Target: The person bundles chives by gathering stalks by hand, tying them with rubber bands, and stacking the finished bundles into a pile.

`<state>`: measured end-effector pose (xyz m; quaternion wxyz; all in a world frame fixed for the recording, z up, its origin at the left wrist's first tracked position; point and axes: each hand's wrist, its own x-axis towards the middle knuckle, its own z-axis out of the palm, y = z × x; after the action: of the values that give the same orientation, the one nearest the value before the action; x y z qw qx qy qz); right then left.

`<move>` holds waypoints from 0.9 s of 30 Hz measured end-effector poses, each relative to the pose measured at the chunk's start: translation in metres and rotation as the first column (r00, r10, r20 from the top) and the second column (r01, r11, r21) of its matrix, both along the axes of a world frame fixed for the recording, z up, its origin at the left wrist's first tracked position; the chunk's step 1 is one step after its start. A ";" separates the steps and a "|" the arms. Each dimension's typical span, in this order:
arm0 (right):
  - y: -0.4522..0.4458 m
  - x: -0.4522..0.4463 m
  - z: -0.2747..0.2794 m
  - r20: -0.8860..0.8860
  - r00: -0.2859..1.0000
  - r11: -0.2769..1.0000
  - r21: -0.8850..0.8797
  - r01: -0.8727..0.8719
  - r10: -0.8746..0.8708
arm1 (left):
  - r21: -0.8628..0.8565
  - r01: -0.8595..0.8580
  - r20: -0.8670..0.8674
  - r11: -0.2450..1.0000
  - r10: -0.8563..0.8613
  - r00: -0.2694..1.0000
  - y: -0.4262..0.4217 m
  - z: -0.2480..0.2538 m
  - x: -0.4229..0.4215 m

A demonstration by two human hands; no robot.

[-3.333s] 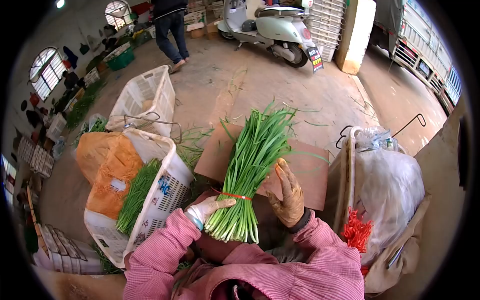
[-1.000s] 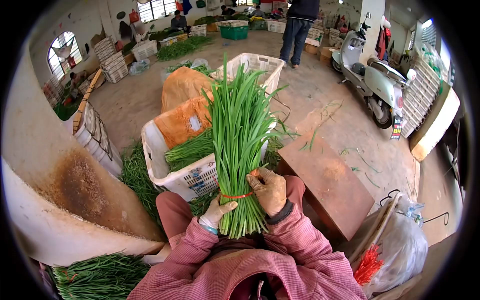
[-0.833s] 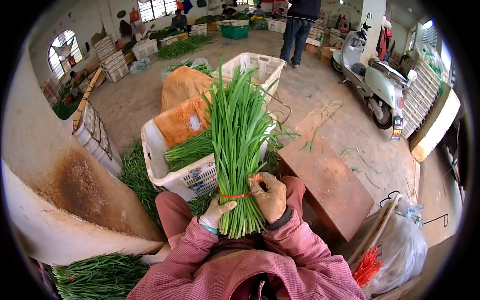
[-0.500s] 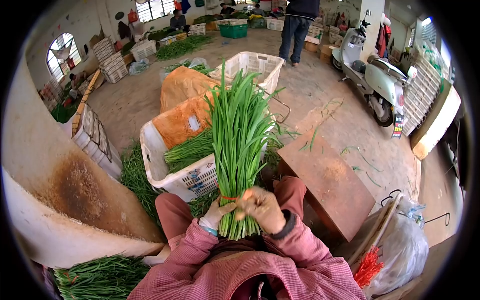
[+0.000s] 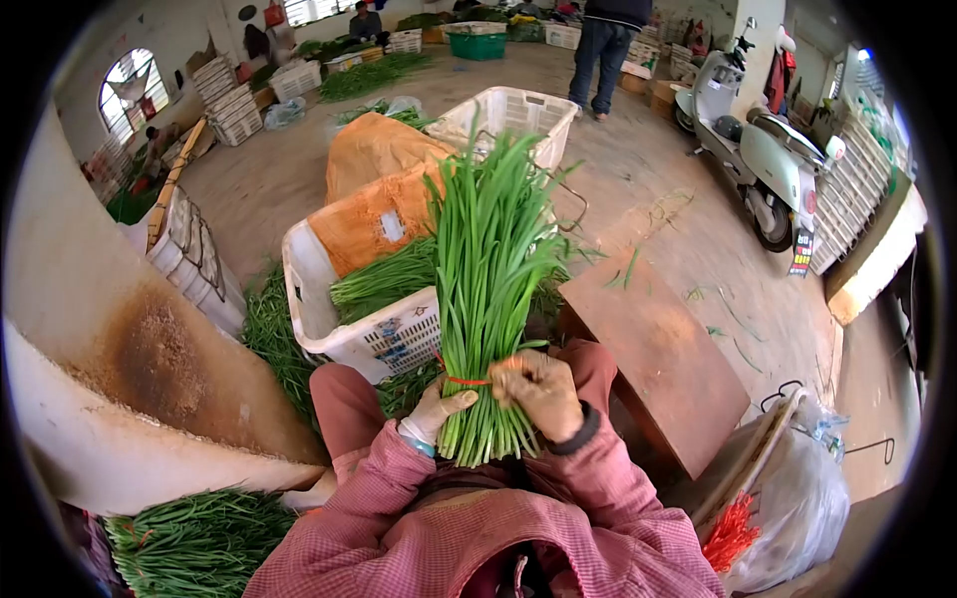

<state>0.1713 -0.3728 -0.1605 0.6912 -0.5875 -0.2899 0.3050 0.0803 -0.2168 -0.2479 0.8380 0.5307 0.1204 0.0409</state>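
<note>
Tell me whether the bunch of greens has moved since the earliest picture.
Yes, left: the bunch of greens overlapped the brown board then; now it shows left of that board, in front of the nearer white crate.

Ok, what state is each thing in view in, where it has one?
Green bunch: held, leaves pointing forward
Red tie: across the bunch's visible side
Left hand: gripping the bunch
Right hand: curled at the tie, grip unclear
Near white crate: holding greens
Scooter: upright, riderless
</note>
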 end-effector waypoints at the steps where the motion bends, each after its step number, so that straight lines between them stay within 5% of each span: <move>1: -0.014 -0.005 0.017 -0.025 0.937 0.932 0.113 -0.343 0.348 | -0.005 -0.020 -0.001 1.000 0.020 1.000 0.003 -0.012 0.001; 2: -0.026 -0.008 0.033 0.020 0.710 0.708 0.071 -0.703 0.703 | -0.020 -0.014 0.010 1.000 0.014 1.000 0.003 -0.015 0.004; 5: -0.030 -0.013 0.061 0.115 0.683 0.692 -0.068 -0.719 0.721 | -0.097 -0.025 0.023 0.995 0.027 0.999 -0.003 -0.016 0.005; 6: -0.017 -0.013 0.037 0.346 0.886 0.948 -0.028 -0.318 0.308 | -0.053 -0.078 0.018 0.996 0.079 0.997 -0.007 -0.009 0.004; 7: -0.007 -0.007 0.023 0.556 0.831 0.992 -0.112 0.064 0.009 | -0.009 -0.131 0.013 0.991 0.131 0.991 -0.011 -0.006 0.003; 9: 0.008 0.000 -0.002 0.659 0.729 0.916 -0.152 0.371 -0.186 | -0.074 -0.149 -0.022 0.986 0.148 0.989 -0.015 -0.009 0.006; 11: 0.015 -0.003 -0.013 0.820 0.546 0.896 -0.102 0.433 -0.171 | -0.053 -0.199 -0.089 0.979 0.194 0.977 -0.024 0.009 0.002; 12: 0.014 -0.006 -0.019 0.791 0.593 0.934 -0.084 0.347 -0.149 | 0.030 -0.214 -0.090 0.976 0.216 0.972 -0.022 0.006 0.003; 13: 0.009 -0.014 -0.021 0.183 0.982 0.992 0.110 -0.061 0.040 | 0.163 -0.227 -0.113 0.960 0.247 0.963 -0.018 0.006 0.002; 14: -0.005 -0.020 0.006 -0.091 0.930 0.929 0.141 -0.341 0.355 | 0.071 -0.226 -0.065 0.972 0.231 0.971 -0.018 0.005 0.002; 15: -0.018 -0.022 0.022 -0.088 0.794 0.794 0.178 -0.581 0.601 | -0.024 -0.214 -0.022 0.977 0.213 0.977 -0.018 0.003 0.002; 17: -0.035 -0.009 0.040 0.152 0.610 0.609 0.063 -0.791 0.777 | 0.001 -0.218 -0.054 0.976 0.218 0.974 -0.013 -0.007 0.003; 18: -0.037 -0.001 0.041 0.381 0.783 0.862 -0.080 -0.501 0.491 | 0.038 -0.212 -0.087 0.977 0.214 0.973 -0.009 -0.010 0.003; 19: -0.036 0.008 0.039 0.619 0.769 0.987 -0.113 -0.115 0.160 | -0.070 -0.198 -0.111 0.978 0.190 0.975 -0.006 -0.011 0.003; 20: -0.036 0.021 0.034 0.898 0.426 0.954 -0.214 0.208 0.108 | -0.133 -0.115 -0.098 0.984 0.102 0.990 0.001 -0.013 0.002; 21: -0.034 0.033 0.028 0.984 -0.012 0.844 -0.145 0.517 0.176 | -0.196 -0.032 -0.074 0.980 0.017 0.997 0.009 0.002 0.001; 22: -0.033 0.038 0.020 0.943 0.000 0.811 -0.287 0.509 0.334 | -0.239 0.027 -0.137 0.971 -0.062 0.989 0.016 0.018 -0.004; 25: -0.015 0.050 -0.017 0.778 -0.516 0.901 -0.146 0.407 0.359 | -0.294 0.279 -0.127 0.914 -0.327 0.937 0.033 0.054 -0.008; 27: 0.011 0.041 -0.009 0.818 -0.502 0.942 -0.138 0.305 0.283 | -0.236 0.296 -0.125 0.925 -0.331 0.935 0.037 0.067 -0.007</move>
<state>0.2119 -0.3620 -0.1699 -0.0226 -0.6607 -0.6762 -0.3250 0.0737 -0.1794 -0.1812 0.8730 0.4518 0.1053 -0.1507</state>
